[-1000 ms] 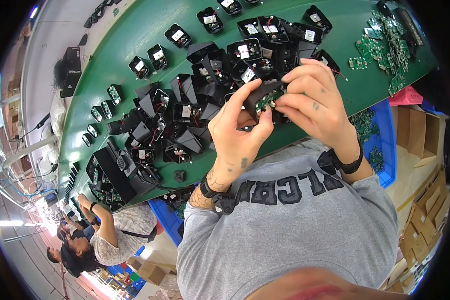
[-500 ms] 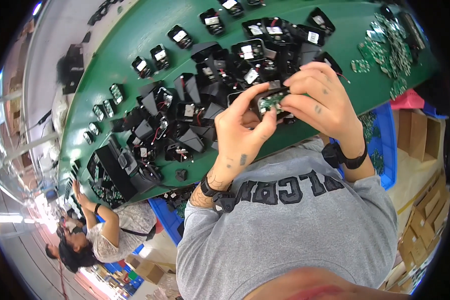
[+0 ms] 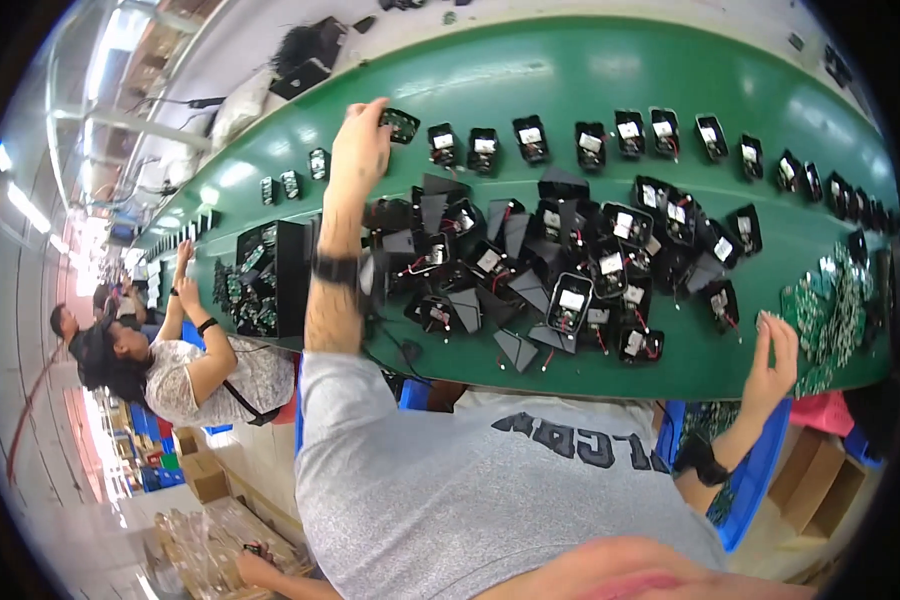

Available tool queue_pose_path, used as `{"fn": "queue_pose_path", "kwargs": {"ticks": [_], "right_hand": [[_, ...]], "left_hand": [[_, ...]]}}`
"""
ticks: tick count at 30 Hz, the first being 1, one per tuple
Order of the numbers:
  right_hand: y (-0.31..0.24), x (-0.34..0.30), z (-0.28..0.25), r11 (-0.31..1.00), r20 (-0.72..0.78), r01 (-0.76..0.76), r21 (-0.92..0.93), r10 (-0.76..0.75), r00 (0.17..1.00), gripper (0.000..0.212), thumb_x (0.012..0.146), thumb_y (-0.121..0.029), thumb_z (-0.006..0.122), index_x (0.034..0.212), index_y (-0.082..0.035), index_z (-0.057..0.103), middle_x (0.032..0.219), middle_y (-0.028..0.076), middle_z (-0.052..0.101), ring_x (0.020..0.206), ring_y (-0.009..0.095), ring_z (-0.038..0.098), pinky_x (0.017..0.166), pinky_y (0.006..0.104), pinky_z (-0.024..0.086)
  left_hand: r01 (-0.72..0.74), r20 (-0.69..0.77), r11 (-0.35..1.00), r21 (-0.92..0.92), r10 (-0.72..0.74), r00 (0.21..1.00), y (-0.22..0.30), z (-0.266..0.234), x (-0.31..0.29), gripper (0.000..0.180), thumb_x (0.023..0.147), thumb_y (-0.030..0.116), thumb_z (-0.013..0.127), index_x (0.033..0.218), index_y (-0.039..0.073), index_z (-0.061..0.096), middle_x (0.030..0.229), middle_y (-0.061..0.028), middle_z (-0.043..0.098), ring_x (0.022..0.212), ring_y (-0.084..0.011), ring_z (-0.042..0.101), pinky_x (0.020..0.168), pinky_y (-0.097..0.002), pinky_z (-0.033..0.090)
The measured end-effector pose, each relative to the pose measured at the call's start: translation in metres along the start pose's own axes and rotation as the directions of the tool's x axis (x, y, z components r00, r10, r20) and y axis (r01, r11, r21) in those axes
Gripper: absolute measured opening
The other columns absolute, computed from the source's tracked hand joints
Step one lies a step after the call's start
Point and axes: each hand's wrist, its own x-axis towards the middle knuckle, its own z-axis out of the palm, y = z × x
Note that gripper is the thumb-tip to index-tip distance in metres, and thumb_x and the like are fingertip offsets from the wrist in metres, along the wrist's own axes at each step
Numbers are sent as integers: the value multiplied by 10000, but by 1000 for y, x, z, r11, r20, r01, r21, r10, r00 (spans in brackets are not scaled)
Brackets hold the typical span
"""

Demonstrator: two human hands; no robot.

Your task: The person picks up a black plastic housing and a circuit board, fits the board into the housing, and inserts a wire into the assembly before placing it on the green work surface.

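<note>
My left hand [image 3: 358,150] is stretched out over the far left part of the green table. Its fingers are closed on the edge of a small black casing [image 3: 401,125] with a green circuit board in it. The casing is beside the left end of a row of similar black casings [image 3: 483,150]. My right hand [image 3: 773,362] is at the right near edge of the table, with its fingers stretched out and nothing visible in them. It is closest to a heap of green circuit boards [image 3: 820,315].
Open black casings with white labels and red wires [image 3: 571,302] lie piled mid-table. A black box of boards [image 3: 288,275] stands left. A blue bin [image 3: 755,490] is below the right edge. A co-worker [image 3: 215,375] works farther left; another person's hand [image 3: 258,570] shows at lower left.
My hands have parted: the left has carried the casing with the board out to the far left, and the right has moved down toward the board heap. The view has shifted too.
</note>
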Motion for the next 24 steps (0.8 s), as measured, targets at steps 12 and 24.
{"fn": "queue_pose_path", "kwargs": {"ticks": [12,24], "right_hand": [[53,-35,16,918,-131,-195,-345,158,979,240,859,-188,689,1053,-51,660,1112,95,605,1067,279,532,936,377,409],[33,8,37,817,-169,-158,-554,76,983,396,797,-452,719,983,-113,634,1021,106,613,1016,320,561,883,439,429]], "left_hand": [[222,312,972,83,-237,920,-30,78,38,372,861,369,601,1060,66,684,968,-174,691,930,-354,649,817,-422,512],[554,528,617,-559,-250,812,-15,61,22,324,945,254,594,1180,31,590,1149,-72,641,1011,-188,633,773,-353,558]]}}
